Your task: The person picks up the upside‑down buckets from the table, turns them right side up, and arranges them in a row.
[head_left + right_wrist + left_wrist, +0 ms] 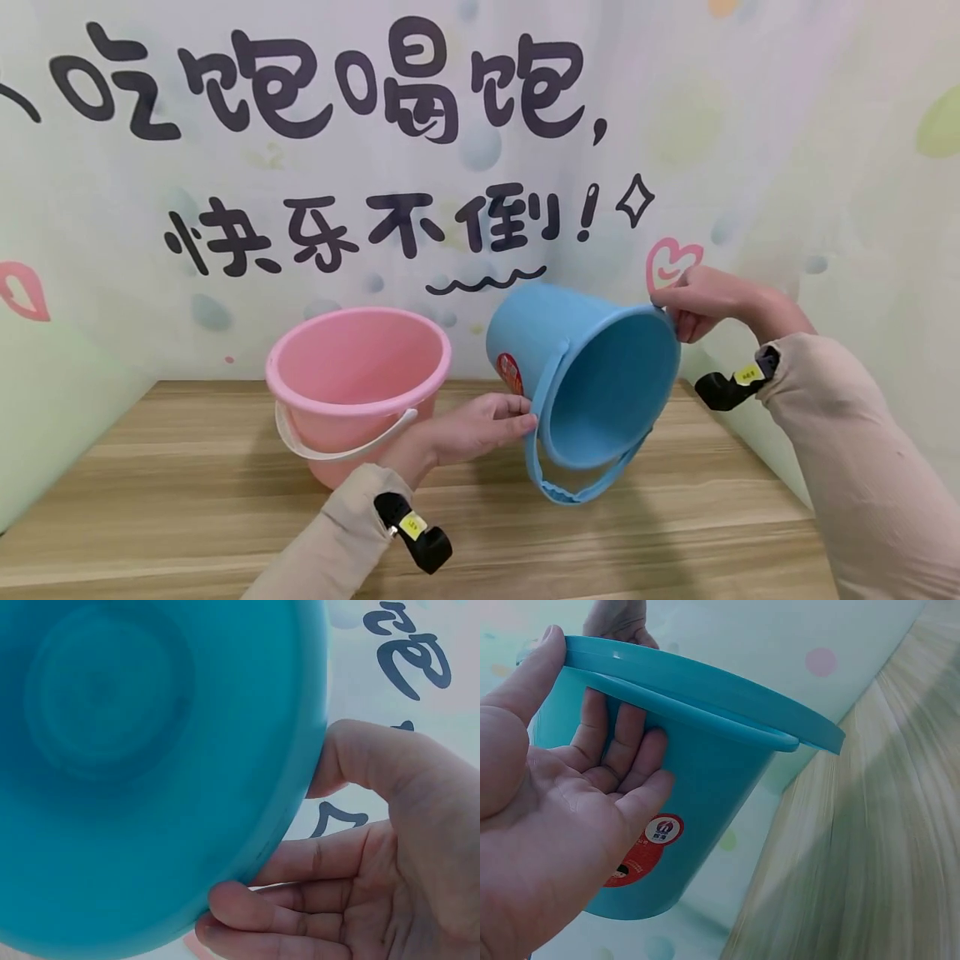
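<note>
A blue bucket (551, 333) is tilted on its side over the table, its mouth turned toward me and its blue handle (573, 492) hanging below the rim. My left hand (480, 429) grips the left edge of the rim. The left wrist view shows the thumb (536, 675) on the rim and curled fingers (622, 742) at the outer wall, above a red sticker (641, 855). At the upper right, my right hand (701, 304) grips the rim; in the right wrist view its thumb (337, 761) and fingers (285, 915) meet the edge.
A pink bucket (358, 400) with a white handle (341, 454) stands upright on the wooden table (187, 500), left of the blue one and just behind my left forearm. A printed white backdrop (750, 150) with dark lettering rises behind the table.
</note>
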The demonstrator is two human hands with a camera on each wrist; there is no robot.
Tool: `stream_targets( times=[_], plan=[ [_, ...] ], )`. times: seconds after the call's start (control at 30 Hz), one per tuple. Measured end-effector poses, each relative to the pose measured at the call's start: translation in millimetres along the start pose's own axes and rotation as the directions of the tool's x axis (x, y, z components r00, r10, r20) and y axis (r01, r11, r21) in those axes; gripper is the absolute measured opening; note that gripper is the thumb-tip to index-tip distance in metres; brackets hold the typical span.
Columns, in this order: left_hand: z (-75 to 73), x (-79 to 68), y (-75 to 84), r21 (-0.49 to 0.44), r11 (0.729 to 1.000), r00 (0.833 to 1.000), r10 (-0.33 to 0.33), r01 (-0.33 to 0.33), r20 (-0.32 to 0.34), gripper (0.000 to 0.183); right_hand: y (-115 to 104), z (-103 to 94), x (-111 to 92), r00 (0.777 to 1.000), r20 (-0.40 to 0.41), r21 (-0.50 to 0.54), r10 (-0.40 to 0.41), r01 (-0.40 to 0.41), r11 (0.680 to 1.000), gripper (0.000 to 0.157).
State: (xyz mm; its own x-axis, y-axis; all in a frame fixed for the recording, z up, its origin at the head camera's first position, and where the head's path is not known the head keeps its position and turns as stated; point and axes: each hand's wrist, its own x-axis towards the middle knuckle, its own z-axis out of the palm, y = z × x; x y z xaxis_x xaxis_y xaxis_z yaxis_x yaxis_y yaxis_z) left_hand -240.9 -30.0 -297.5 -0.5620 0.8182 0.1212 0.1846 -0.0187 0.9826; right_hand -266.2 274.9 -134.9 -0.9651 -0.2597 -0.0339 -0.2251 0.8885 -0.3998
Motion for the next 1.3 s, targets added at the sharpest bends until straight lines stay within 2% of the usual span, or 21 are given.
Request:
stream_targets(
  times=[0.1,0.2,0.33,0.53,0.77,1.3],
  plan=[
    [-0.7,-0.2,-2.8,-0.068,0.997,0.998,0.05,-0.047,0.041,0.071,-1.4,-0.7,1.4,1.0,0.006,-0.005,-0.011,0.011,1.0,0.04],
    [-2.1,-0.4,-6.4,-0.109,0.991,0.995,0.082,-0.076,0.05,0.088,-2.6,-0.5,3.0,1.0,0.01,-0.003,-0.019,0.019,1.0,0.04],
    [-3.6,-0.9,-9.6,-0.174,0.98,0.994,0.103,-0.095,0.037,0.091,-4.0,-0.2,4.8,1.0,0.006,-0.008,-0.017,0.017,1.0,0.042],
    [-4.8,-1.8,-10.9,-0.258,0.955,0.989,0.151,-0.144,0.006,0.08,-5.5,-1.3,7.0,1.0,-0.007,-0.008,-0.025,0.025,1.0,0.039],
    [-6.9,-2.3,-11.2,-0.364,0.912,0.982,0.183,-0.191,-0.058,0.041,-5.0,-0.5,8.4,0.999,0.008,-0.034,-0.044,0.045,0.998,0.035],
    [-7.1,-6.9,-9.4,-0.491,0.853,0.984,0.167,-0.175,-0.06,0.029,-1.9,7.0,10.3,0.997,0.06,-0.02,-0.046,0.047,0.999,0.03]
  ],
)
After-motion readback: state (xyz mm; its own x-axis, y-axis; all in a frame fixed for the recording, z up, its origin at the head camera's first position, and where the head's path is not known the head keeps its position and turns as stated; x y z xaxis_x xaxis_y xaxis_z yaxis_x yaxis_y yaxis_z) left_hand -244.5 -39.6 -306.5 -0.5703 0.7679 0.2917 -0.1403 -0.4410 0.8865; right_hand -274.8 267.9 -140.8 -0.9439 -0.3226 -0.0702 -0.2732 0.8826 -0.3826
